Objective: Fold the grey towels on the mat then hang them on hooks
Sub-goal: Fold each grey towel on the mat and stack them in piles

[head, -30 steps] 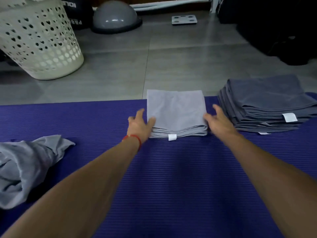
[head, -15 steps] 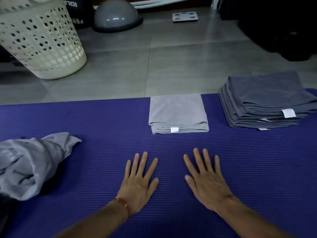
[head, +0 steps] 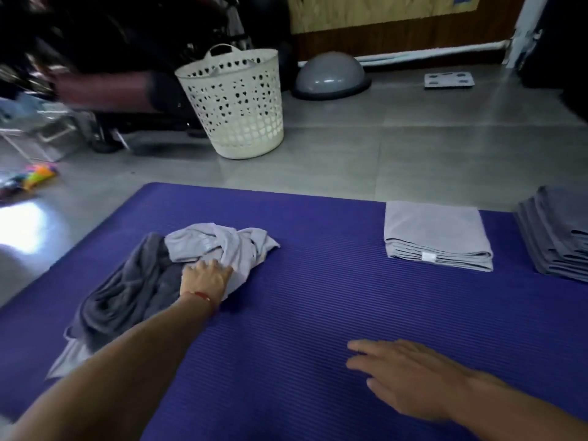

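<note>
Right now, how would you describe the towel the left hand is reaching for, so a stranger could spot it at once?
Start at the purple mat on the grey floor and look to its left end, in front of the white laundry basket. Two unfolded towels lie bunched together there. The one under the left hand is the crumpled light grey towel, paler than the dark grey towel beside it.

The mat [head: 318, 313] is purple with thin lines. The crumpled towels [head: 203, 249] are light grey and dark grey. The basket [head: 235, 106] is cream with small holes. The wrist band [head: 202, 295] is red.
</note>
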A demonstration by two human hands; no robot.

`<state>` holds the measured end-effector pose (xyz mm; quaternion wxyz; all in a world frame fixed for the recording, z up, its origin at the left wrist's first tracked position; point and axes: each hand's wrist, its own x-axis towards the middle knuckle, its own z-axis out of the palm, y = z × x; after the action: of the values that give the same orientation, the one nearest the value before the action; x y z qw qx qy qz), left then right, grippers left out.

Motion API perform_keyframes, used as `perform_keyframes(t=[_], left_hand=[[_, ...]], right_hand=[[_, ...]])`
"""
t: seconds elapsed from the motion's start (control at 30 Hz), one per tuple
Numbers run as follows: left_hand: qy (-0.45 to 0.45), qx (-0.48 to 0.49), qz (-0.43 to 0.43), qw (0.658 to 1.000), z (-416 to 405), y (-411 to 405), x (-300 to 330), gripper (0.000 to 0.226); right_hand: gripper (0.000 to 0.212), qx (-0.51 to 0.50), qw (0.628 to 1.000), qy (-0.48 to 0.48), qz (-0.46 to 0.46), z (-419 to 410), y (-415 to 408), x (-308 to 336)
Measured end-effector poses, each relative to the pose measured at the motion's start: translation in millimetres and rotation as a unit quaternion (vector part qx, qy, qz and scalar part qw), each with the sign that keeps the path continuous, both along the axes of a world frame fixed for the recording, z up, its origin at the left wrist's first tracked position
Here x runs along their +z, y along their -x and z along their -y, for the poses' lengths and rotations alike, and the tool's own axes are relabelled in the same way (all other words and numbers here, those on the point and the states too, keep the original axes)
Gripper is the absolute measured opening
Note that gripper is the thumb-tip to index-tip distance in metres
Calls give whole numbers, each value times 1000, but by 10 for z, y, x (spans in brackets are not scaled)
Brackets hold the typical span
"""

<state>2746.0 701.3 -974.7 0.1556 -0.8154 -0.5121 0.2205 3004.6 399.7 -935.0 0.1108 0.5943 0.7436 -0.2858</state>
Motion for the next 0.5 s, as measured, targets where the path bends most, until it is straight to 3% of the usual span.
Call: perform_keyframes(t=[0.07,0.17,0.23,0.33,0.43,0.5], left_hand=[[83,8,66,994,-78,76,11,38],[86,-8,200,976,28,78,-113,34],[87,10,257,962,183,37,-204,47],[126,65,277,950,293,-22,-241,73],[188,58,343,918,296,-69,-277,71],[162,57,431,886,345,-113,-278,59]], right_hand=[[47,0,1000,-14,-10,15,79,72],[47,13,1000,7,4,59,136,127],[48,3,1000,1,-8,105,144,160],[71,-31,997,-29,-57,254,58,44],[38,-44,999,-20,-10,473,-129,-226],[30,-26,1000,6,1,608,-182,-350]])
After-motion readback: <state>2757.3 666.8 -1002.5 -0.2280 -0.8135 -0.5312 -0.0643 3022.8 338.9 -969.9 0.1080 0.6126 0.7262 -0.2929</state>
